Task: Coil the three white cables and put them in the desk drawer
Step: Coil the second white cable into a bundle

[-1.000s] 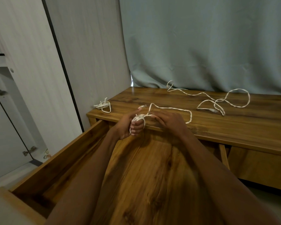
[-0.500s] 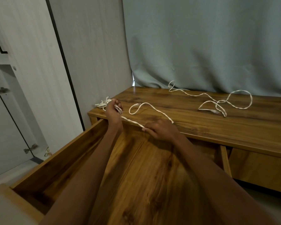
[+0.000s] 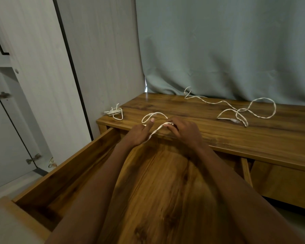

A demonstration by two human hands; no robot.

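- Nearest: open desk drawer [image 3: 63,175], smooth varnished wood with bold grain, its floor bare where visible; both forearms stretch over it toward 12 o'clock.
- Left hand [image 3: 139,133]: index finger straight and raised through a loop of the cable in hand [image 3: 156,132]; the other fingers' hold I cannot tell.
- Right hand [image 3: 185,130]: fingertips pinching the doubled, twisted white strand at the desk [image 3: 253,138] edge.
- Risk: thin, springy cord; the loop may slip off the straight finger, or the loose turns may spring open if tension drops.
- At 10 o'clock, small coiled cable [image 3: 115,112] at the desk corner; a nudge could tip it off.
- At 2 o'clock, loose cable [image 3: 243,110] sprawled in crossing loops, likely to knot when lifted.
- Farthest: matte grey-green curtain [image 3: 218,50].
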